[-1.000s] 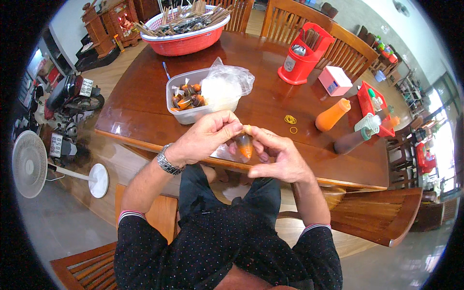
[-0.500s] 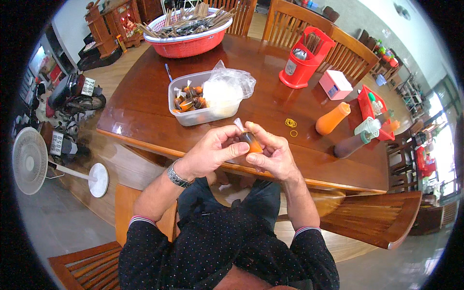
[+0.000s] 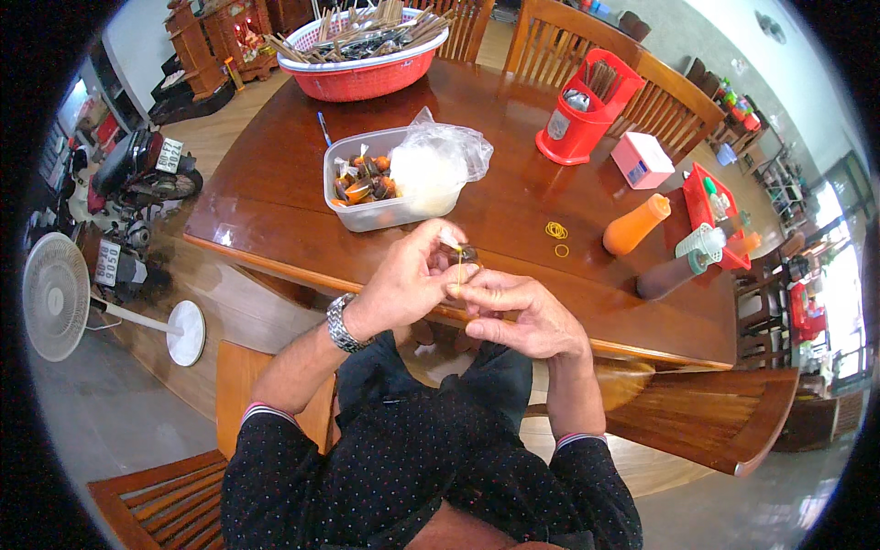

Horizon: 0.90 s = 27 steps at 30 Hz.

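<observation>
Above the table's near edge, my left hand [image 3: 399, 282] is closed on a small clear plastic bag of dark and orange sauce [image 3: 468, 253], mostly hidden by the fingers. A thin yellow rubber band [image 3: 460, 263] runs down from the bag's neck to my right hand [image 3: 536, 316], whose thumb and fingers pinch it. Just beyond my hands stands a clear plastic container [image 3: 390, 216]. Several tied sauce bags [image 3: 367, 181] lie in its left part, and a crumpled clear plastic bag [image 3: 454, 151] covers its right part.
Loose yellow rubber bands [image 3: 556, 231] lie on the wooden table [image 3: 284, 197]. To the right are an orange squeeze bottle [image 3: 636, 225], a dark sauce bottle [image 3: 667, 277], a tissue box [image 3: 642, 159] and a red utensil holder [image 3: 587, 110]. A red basin [image 3: 367, 81] of chopsticks stands at the back.
The sauce bag has gone from between both hands into my left hand's grip. My right hand has shifted slightly right and down and now draws a rubber band out from the bag's neck.
</observation>
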Each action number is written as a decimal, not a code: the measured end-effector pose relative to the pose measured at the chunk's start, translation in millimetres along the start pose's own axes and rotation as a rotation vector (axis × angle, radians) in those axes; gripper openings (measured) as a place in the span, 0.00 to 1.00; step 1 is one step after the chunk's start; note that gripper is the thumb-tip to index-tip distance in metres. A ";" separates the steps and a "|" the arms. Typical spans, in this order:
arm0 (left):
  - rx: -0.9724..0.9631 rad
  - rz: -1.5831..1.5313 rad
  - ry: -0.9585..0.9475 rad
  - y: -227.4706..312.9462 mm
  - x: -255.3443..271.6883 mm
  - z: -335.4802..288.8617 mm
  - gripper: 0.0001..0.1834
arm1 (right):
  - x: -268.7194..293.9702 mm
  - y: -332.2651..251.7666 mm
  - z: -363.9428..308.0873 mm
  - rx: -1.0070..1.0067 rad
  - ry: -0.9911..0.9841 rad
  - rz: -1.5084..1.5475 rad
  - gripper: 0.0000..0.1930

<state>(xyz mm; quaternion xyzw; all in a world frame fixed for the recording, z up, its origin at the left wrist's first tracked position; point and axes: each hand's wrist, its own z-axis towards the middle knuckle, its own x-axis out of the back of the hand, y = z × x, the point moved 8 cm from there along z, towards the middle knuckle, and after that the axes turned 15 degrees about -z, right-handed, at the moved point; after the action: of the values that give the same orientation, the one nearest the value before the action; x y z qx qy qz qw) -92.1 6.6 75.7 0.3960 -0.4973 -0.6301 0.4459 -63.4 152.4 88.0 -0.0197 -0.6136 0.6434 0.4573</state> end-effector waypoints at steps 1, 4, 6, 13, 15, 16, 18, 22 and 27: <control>0.012 -0.137 0.005 0.8 0.7 -0.8 0.16 | 3.5 -3.2 1.9 0.025 0.047 0.021 0.22; 0.181 -0.479 -0.051 -3.4 1.6 -4.7 0.18 | 7.7 5.0 5.6 -0.034 0.130 0.040 0.13; 0.211 -0.516 -0.079 -1.9 5.5 -6.6 0.17 | 10.4 4.6 5.6 0.026 0.197 -0.033 0.11; 0.209 -0.612 -0.063 -2.4 15.0 -12.8 0.17 | 9.1 20.4 0.4 -0.062 0.338 0.007 0.07; 0.211 -0.643 -0.047 -2.3 13.2 -13.4 0.16 | 7.7 22.0 0.3 -0.082 0.366 -0.021 0.07; 0.228 -0.661 -0.038 -2.9 12.0 -13.8 0.16 | 5.8 23.6 0.8 -0.098 0.369 -0.030 0.07; 0.240 -0.680 -0.025 -2.8 10.5 -14.3 0.16 | 4.6 26.2 0.8 -0.118 0.433 -0.056 0.07; 0.200 -0.570 0.026 -2.1 19.0 -13.9 0.16 | -0.9 28.8 0.8 -0.025 0.552 -0.135 0.08; -0.093 -0.030 0.289 29.7 91.4 10.1 0.21 | 10.8 86.2 -24.0 -0.284 0.768 0.025 0.09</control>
<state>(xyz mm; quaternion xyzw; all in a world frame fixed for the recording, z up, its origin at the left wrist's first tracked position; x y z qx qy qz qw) -122.9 -81.2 101.6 0.4689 -0.3921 -0.5954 0.5215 -104.2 192.3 18.3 -0.3290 -0.4809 0.5037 0.6378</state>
